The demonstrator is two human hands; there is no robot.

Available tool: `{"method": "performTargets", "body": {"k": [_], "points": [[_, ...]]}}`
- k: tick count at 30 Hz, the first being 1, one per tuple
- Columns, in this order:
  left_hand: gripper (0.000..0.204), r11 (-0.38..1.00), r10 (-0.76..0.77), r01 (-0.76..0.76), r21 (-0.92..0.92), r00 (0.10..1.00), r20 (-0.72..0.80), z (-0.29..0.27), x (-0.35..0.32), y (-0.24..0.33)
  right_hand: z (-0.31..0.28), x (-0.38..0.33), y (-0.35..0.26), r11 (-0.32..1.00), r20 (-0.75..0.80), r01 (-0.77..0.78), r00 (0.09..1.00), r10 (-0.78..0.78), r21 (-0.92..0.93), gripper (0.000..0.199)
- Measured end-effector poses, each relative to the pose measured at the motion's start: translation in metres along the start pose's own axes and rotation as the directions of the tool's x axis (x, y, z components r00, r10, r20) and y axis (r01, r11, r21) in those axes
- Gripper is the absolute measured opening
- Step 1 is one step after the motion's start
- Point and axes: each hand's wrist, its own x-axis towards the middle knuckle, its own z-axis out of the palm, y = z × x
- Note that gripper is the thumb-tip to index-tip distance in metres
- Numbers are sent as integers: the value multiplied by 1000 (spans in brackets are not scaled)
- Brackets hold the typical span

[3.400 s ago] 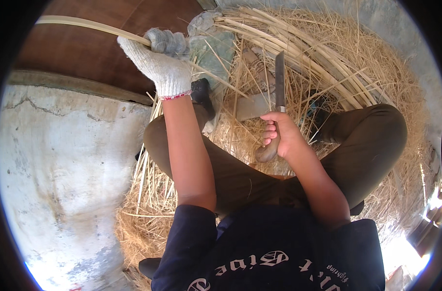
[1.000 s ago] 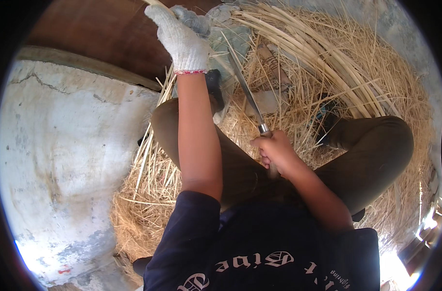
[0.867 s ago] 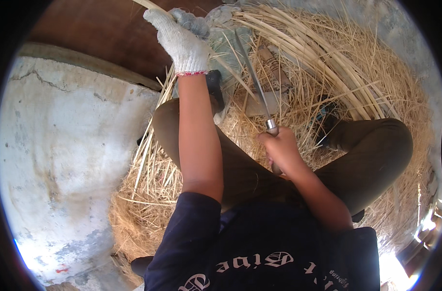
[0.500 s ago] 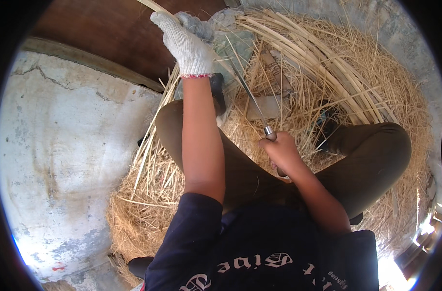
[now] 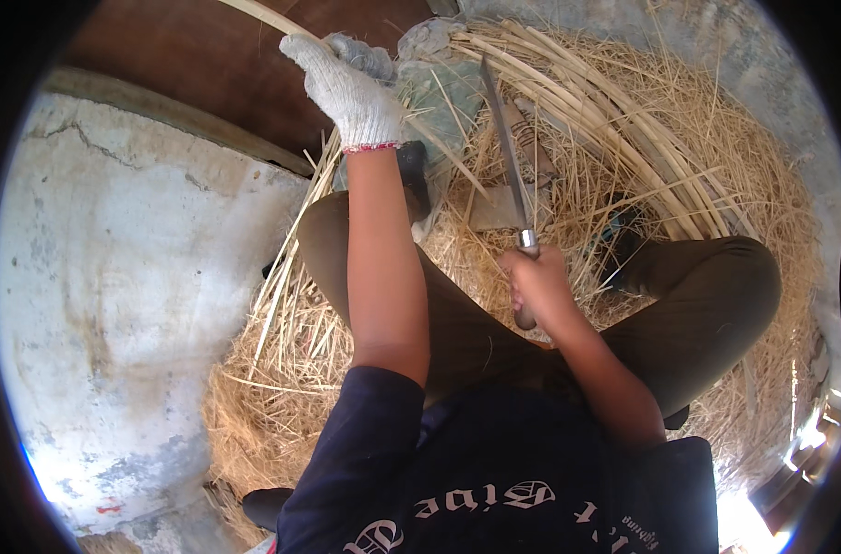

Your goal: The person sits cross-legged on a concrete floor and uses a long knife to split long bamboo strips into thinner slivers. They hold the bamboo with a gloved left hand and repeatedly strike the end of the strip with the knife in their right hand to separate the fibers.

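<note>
My left hand (image 5: 351, 88), in a white knit glove with a grey palm side and a red-edged cuff, is stretched far forward at the upper left. It is closed on a pale bamboo strip (image 5: 259, 13). The strip's far part leaves the top of the picture, and its near part slants down from the glove toward the middle. My bare right hand (image 5: 538, 282) is wrapped round the handle of a long narrow knife (image 5: 507, 138) above my lap. Its blade points away from me, just right of the strip's near end and apart from it.
Several long bamboo strips (image 5: 614, 115) lie bundled at the upper right on heaped shavings (image 5: 762, 185). A wooden-handled tool (image 5: 528, 143) and a flat block (image 5: 499, 207) rest between my bent legs. The cracked white wall (image 5: 143, 268) borders the left, a brown panel (image 5: 180, 55) the far left.
The knife has swung from leaning left to nearly upright, its tip moving right, away from the strip. The strip's far part has shifted left. My left arm has barely moved.
</note>
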Motion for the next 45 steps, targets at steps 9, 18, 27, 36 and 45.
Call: {"method": "performTargets", "body": {"k": [9,18,27,36,45], "points": [[74,994,27,-23,105,999,-30,8,-4,1,-1,7,0,891,20,-50,998,66,-452,25],[70,996,60,-50,74,989,-136,10,-4,-1,4,5,17,932,57,192,981,-183,-306,26],[68,989,112,-80,122,955,-276,7,-4,0,8,1,12,883,3,271,956,-293,-382,24],[68,994,71,-44,103,961,-269,6,-8,6,-1,4,10,775,-5,219,961,-276,-593,25],[69,993,76,-59,102,983,-167,4,-5,6,-6,22,5,891,-20,-150,987,157,-429,25]]}}
